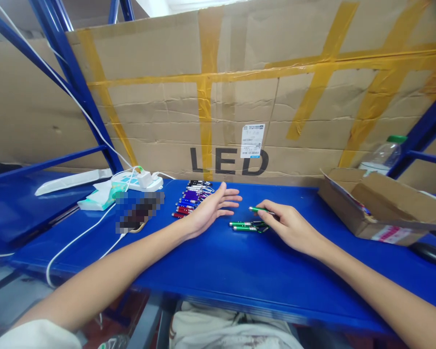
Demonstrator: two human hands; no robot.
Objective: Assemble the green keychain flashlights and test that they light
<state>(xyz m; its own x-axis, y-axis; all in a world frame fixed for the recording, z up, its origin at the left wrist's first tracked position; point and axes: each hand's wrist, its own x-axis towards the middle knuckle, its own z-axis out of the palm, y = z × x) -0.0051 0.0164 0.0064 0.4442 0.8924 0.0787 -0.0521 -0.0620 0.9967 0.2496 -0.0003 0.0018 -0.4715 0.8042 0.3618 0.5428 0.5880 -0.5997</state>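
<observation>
Between the thumb and fingers of my right hand (288, 223) is a slim green metal penlight (257, 209), its end pointing left. Just below it, two more green penlights (244, 228) with dark straps lie side by side on the blue table (218, 271). My left hand (212, 208) is open, fingers stretched to the right, holding nothing. Beside and partly behind it is a row of penlights (189, 198) in black, silver, purple, blue and red, with small straps at their right ends. My left hand and wrist hide part of that row.
A phone (140, 213) and a white power strip (141, 182) with cables lie at the left, near a tissue pack (94, 198). On the right stand an open cardboard box (370, 213), a bottle (387, 152) and a black object (430, 253). A large taped carton (160, 111) backs the table.
</observation>
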